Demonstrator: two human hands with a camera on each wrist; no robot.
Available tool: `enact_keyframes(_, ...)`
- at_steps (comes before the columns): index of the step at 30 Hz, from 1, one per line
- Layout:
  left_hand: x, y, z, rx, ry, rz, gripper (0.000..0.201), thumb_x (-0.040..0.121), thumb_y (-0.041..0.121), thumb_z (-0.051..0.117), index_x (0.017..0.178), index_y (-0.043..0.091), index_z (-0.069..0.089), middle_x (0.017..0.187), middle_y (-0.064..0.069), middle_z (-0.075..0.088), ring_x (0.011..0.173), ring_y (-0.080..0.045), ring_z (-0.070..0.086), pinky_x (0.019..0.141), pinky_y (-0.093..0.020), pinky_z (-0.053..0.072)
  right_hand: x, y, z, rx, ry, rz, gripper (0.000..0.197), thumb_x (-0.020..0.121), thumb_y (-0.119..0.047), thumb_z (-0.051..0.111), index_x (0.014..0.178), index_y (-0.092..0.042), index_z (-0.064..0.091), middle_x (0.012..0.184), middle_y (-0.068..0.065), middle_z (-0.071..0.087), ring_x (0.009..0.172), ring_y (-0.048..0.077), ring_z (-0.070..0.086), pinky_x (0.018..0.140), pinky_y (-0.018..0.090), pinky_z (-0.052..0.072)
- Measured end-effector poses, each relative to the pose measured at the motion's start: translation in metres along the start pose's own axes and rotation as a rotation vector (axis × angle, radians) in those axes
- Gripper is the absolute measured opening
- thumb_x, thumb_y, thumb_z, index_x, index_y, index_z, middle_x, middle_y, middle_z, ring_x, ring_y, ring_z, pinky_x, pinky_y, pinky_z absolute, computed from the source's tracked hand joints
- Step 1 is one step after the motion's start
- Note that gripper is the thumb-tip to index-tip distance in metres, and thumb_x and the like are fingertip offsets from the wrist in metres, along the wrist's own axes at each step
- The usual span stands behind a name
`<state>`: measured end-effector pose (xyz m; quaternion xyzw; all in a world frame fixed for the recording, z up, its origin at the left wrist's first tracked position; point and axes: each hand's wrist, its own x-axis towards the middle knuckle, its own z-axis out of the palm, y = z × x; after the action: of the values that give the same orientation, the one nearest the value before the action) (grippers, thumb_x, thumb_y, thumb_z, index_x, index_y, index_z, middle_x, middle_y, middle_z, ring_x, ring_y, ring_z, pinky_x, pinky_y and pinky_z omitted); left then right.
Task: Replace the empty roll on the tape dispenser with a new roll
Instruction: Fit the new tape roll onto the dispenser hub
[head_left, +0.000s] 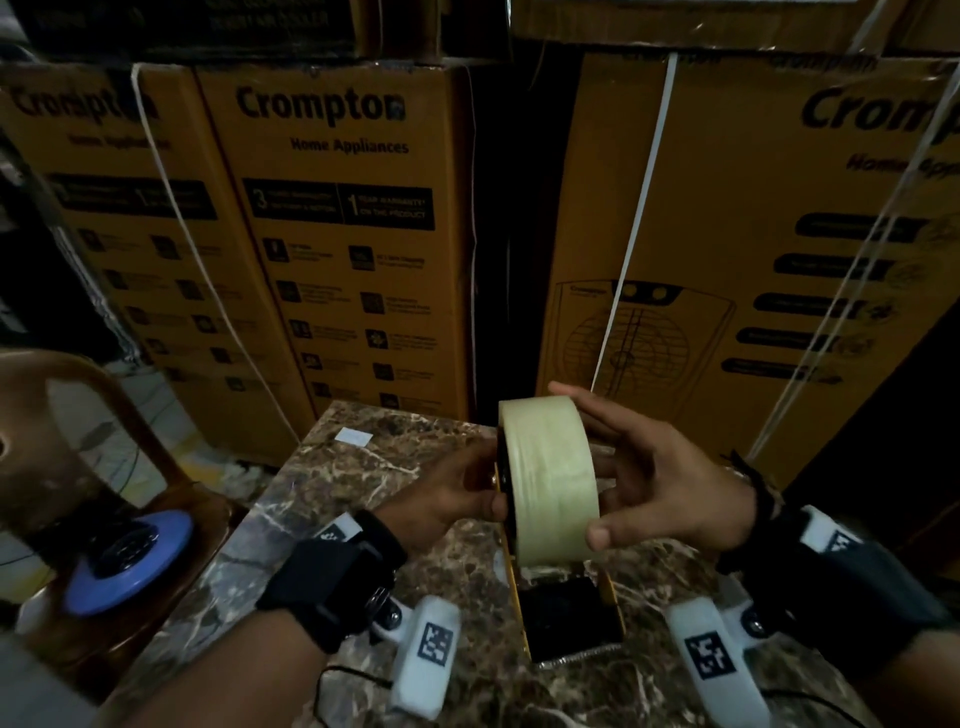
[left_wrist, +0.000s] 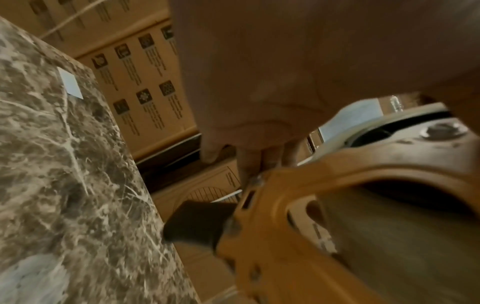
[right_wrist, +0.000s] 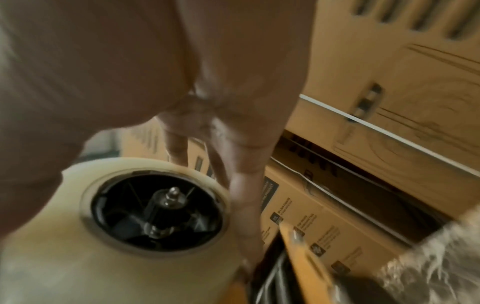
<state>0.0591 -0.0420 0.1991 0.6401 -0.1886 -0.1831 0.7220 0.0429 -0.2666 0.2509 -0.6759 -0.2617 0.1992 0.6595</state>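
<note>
Low in the middle of the head view, both hands work over the marble bench (head_left: 363, 483). The left hand (head_left: 447, 499) grips the yellow side plate of the dispenser (head_left: 566, 613), fingers curled on its edge. The right hand (head_left: 670, 483) spreads around the new roll (head_left: 550, 478), thumb on its near rim, fingers on the far side. The roll sits upright on the dispenser's black hub (right_wrist: 158, 211). Boxes (head_left: 332, 234) fill the background; a chair (head_left: 78, 467) stands at the left.
</note>
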Motion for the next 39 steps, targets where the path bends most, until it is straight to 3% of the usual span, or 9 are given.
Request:
enact_keyframes(6, -0.008, 0.004, 0.008, 0.002, 0.004, 0.021, 0.091, 0.048, 0.051, 0.087, 0.126, 0.017, 0.053, 0.126, -0.005, 0.062, 0.117, -0.019, 0.059, 0.088, -0.03, 0.052, 0.003, 0.0, -0.007, 0.014, -0.065, 0.002, 0.11, 0.052, -0.025, 0.089, 0.144, -0.03, 0.03, 0.15, 0.005, 0.037, 0.133, 0.024, 0.044, 0.102, 0.048, 0.045)
enact_keyframes(11, -0.007, 0.008, 0.011, -0.05, 0.032, -0.038, 0.087, 0.04, 0.058, 0.087, 0.117, 0.029, 0.058, 0.113, 0.007, 0.069, 0.111, -0.019, 0.063, 0.088, -0.037, 0.055, 0.002, 0.008, -0.005, -0.01, -0.013, -0.033, 0.107, 0.049, -0.034, 0.09, 0.139, -0.036, 0.032, 0.144, 0.006, 0.043, 0.133, 0.023, 0.044, 0.098, 0.04, 0.05)
enact_keyframes(16, -0.004, 0.011, 0.005, -0.093, -0.02, -0.135, 0.085, 0.037, 0.055, 0.089, 0.115, 0.036, 0.062, 0.116, -0.001, 0.067, 0.113, -0.032, 0.06, 0.092, -0.058, 0.046, 0.003, 0.009, 0.0, -0.002, 0.054, -0.035, 0.109, 0.044, -0.048, 0.089, 0.136, -0.033, 0.032, 0.146, 0.004, 0.041, 0.132, 0.018, 0.045, 0.093, 0.036, 0.052)
enact_keyframes(21, -0.004, 0.006, 0.007, -0.117, -0.008, -0.184, 0.098, 0.04, 0.055, 0.089, 0.128, 0.029, 0.054, 0.127, -0.014, 0.06, 0.114, -0.039, 0.057, 0.092, -0.061, 0.045, 0.001, 0.01, 0.0, 0.011, 0.039, 0.029, 0.111, 0.043, -0.046, 0.09, 0.137, -0.03, 0.033, 0.138, 0.005, 0.049, 0.127, 0.019, 0.051, 0.088, 0.036, 0.055)
enact_keyframes(23, -0.007, 0.003, 0.006, -0.077, -0.032, -0.157, 0.087, 0.039, 0.057, 0.088, 0.119, 0.037, 0.06, 0.12, -0.002, 0.066, 0.113, -0.029, 0.061, 0.091, -0.053, 0.051, -0.001, 0.014, -0.002, -0.014, 0.031, 0.055, 0.111, 0.042, -0.041, 0.091, 0.137, -0.03, 0.035, 0.136, 0.005, 0.053, 0.124, 0.023, 0.054, 0.09, 0.043, 0.054)
enact_keyframes(25, -0.01, 0.002, 0.007, -0.059, -0.053, -0.11, 0.083, 0.041, 0.055, 0.088, 0.116, 0.034, 0.059, 0.11, 0.014, 0.07, 0.105, -0.008, 0.065, 0.079, -0.026, 0.056, -0.003, 0.016, -0.005, -0.009, 0.026, 0.07, 0.11, 0.041, -0.036, 0.092, 0.136, -0.031, 0.038, 0.136, 0.006, 0.054, 0.122, 0.025, 0.056, 0.091, 0.045, 0.053)
enact_keyframes(27, -0.01, -0.001, 0.011, -0.079, 0.009, -0.078, 0.083, 0.047, 0.053, 0.086, 0.119, 0.028, 0.054, 0.112, 0.016, 0.069, 0.108, -0.005, 0.063, 0.082, -0.022, 0.054, -0.003, 0.02, -0.007, 0.016, 0.06, 0.053, 0.106, 0.043, -0.036, 0.093, 0.135, -0.031, 0.041, 0.138, 0.004, 0.053, 0.123, 0.023, 0.055, 0.091, 0.04, 0.053)
enact_keyframes(32, -0.009, -0.009, 0.019, 0.018, 0.389, 0.148, 0.062, 0.069, 0.02, 0.072, 0.127, 0.03, 0.053, 0.124, 0.008, 0.065, 0.12, -0.011, 0.057, 0.099, -0.04, 0.049, 0.002, 0.038, -0.004, 0.09, 0.236, 0.011, 0.103, 0.046, -0.038, 0.092, 0.135, -0.028, 0.043, 0.137, -0.001, 0.056, 0.129, 0.02, 0.05, 0.096, 0.044, 0.05)
enact_keyframes(39, -0.011, -0.016, 0.015, 0.088, 0.373, 0.15, 0.064, 0.068, 0.018, 0.078, 0.128, 0.024, 0.056, 0.132, 0.006, 0.059, 0.128, -0.016, 0.051, 0.106, -0.05, 0.042, 0.0, 0.04, -0.008, 0.037, 0.162, 0.034, 0.111, 0.044, -0.035, 0.093, 0.141, -0.022, 0.039, 0.141, 0.0, 0.051, 0.124, 0.023, 0.055, 0.093, 0.048, 0.052)
